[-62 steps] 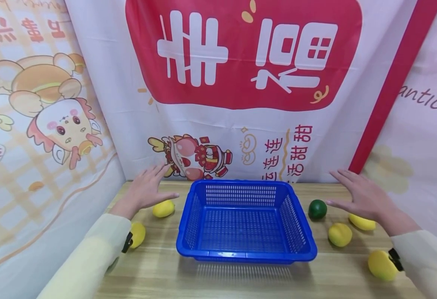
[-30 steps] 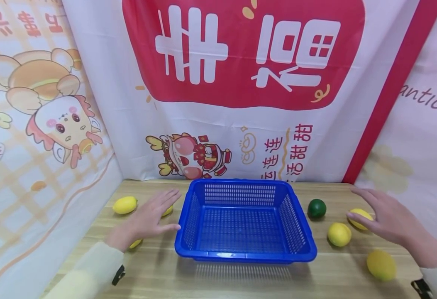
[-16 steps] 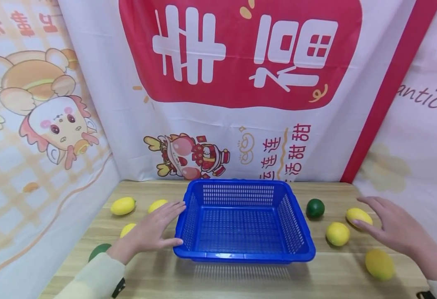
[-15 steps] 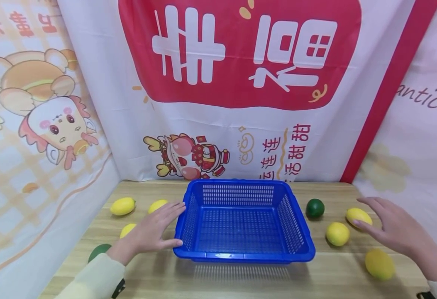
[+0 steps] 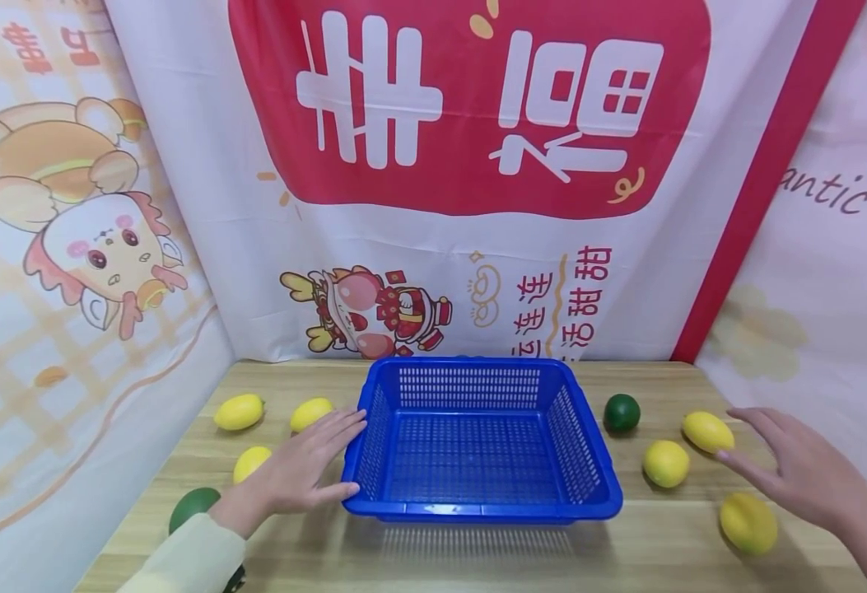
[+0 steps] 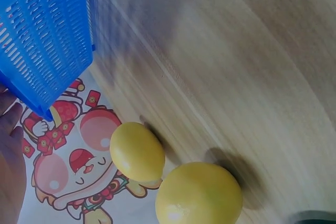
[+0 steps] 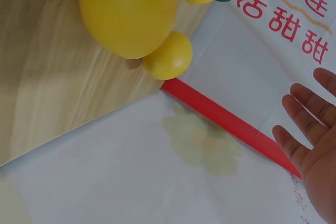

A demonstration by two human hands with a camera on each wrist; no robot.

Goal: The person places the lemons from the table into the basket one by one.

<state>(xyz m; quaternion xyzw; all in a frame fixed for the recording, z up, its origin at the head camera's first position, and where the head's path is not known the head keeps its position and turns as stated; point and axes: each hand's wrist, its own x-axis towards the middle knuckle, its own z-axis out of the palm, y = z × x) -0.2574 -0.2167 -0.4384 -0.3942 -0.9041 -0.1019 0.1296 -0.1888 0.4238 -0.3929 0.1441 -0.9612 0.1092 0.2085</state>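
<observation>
A blue slotted plastic basket (image 5: 482,509) stands mid-table with nothing inside it. My left hand (image 5: 295,469) is at its left rim, fingers fairly straight and fingertips appearing to touch it. In the left wrist view, part of that hand (image 6: 11,156) lies under the basket's edge. My right hand (image 5: 811,469) hovers at the right, fingers extended, beside a yellow lemon (image 5: 707,432); the right wrist view shows its palm (image 7: 320,166) holding nothing. Also near it are a rounder yellow fruit (image 5: 666,464), a larger yellow fruit (image 5: 748,523) and a dark green round fruit (image 5: 622,413).
On the left lie a lemon (image 5: 240,412), another lemon (image 5: 311,414), a partly covered yellow fruit (image 5: 250,464) and a green fruit (image 5: 193,509) beside the sleeve. A printed cloth (image 5: 463,280) hangs behind the wooden table (image 5: 463,568), with cloth walls on both sides.
My left hand has come from above the left-hand fruit to the basket's left rim. My right hand has shifted right and nearer, away from the green fruit. The basket and fruit look unmoved.
</observation>
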